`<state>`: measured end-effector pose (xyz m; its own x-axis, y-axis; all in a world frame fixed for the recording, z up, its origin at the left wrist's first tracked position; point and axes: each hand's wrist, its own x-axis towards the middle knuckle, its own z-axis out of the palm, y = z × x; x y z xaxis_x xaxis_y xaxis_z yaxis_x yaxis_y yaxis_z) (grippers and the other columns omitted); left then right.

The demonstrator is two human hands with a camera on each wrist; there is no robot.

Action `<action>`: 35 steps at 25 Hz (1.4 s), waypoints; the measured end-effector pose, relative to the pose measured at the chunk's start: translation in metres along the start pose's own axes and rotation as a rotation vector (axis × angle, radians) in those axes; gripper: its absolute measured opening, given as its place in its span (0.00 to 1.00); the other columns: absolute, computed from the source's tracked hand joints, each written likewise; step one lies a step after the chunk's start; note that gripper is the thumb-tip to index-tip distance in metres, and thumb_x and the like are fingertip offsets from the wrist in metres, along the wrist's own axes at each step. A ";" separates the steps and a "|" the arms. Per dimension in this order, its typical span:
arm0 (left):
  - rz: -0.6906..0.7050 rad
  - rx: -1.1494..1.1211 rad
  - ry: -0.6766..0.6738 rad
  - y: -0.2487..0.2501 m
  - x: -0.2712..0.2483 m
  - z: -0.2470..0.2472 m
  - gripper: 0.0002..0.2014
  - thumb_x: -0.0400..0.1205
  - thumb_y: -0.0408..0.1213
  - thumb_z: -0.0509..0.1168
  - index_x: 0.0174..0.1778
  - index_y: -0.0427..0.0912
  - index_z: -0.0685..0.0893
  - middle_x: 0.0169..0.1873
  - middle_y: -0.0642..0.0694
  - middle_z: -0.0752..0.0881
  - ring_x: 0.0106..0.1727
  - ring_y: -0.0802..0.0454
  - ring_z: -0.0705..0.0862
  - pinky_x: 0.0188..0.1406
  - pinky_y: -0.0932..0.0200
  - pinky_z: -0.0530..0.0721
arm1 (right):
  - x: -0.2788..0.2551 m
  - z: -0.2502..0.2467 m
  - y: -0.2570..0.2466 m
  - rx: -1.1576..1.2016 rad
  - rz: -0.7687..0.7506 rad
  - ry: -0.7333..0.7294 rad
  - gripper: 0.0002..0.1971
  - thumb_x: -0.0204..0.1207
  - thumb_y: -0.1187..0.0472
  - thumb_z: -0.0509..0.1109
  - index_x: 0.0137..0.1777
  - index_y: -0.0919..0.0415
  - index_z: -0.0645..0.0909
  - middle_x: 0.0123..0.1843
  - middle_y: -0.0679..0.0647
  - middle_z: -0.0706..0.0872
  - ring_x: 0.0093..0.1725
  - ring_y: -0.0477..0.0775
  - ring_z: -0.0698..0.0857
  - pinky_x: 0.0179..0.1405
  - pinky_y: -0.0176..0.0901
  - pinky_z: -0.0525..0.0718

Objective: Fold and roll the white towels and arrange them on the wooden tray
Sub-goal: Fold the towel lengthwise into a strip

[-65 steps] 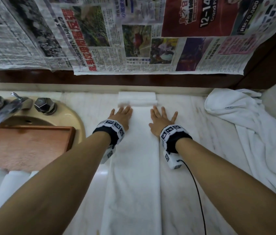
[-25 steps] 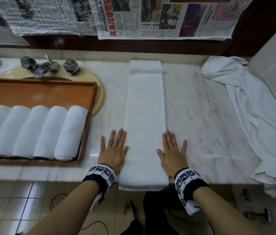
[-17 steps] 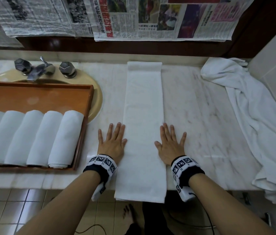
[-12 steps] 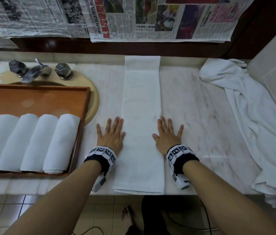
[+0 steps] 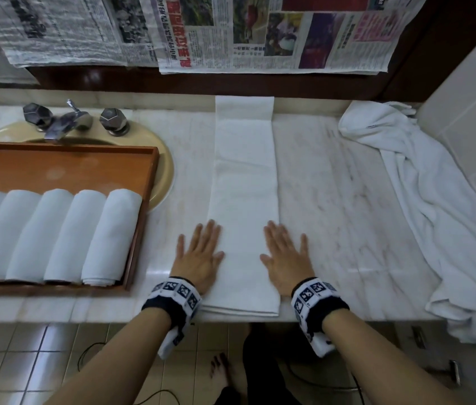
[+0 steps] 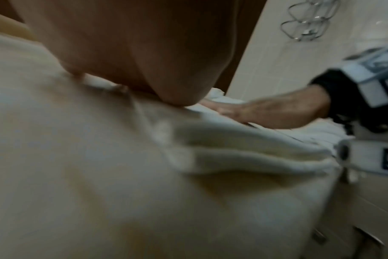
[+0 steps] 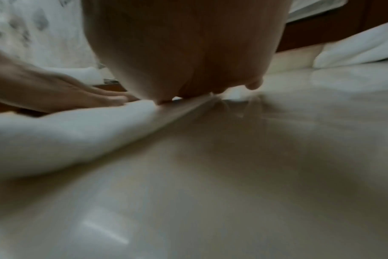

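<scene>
Pressing flat: left hand point(image 5: 198, 255), right hand point(image 5: 286, 255) flanking folded towel point(image 5: 244, 182).

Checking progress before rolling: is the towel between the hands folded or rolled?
Folded, not rolled: the towel lies flat as a long narrow strip, with layered edges at its near end.

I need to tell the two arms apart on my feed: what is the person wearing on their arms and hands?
Both forearms are bare, with no sleeves or gloves. The left hand and the right hand each have a dark wristband behind them, wrapped by white blocks printed with black square markers, and a white camera unit hangs under each wrist.
</scene>
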<state>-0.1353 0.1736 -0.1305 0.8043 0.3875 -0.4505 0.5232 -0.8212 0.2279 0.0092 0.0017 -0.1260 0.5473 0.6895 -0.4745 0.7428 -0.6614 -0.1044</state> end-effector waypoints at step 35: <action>-0.374 -0.427 0.108 0.044 0.027 -0.017 0.32 0.89 0.52 0.37 0.84 0.41 0.35 0.83 0.46 0.31 0.84 0.49 0.32 0.82 0.41 0.34 | 0.019 -0.020 -0.013 0.188 0.211 0.016 0.33 0.88 0.46 0.42 0.84 0.59 0.31 0.85 0.50 0.27 0.84 0.52 0.31 0.75 0.77 0.32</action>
<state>-0.0856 0.1549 -0.1183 0.5552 0.6781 -0.4817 0.8268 -0.3869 0.4083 0.0178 0.0299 -0.1159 0.6892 0.5342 -0.4896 0.5277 -0.8330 -0.1661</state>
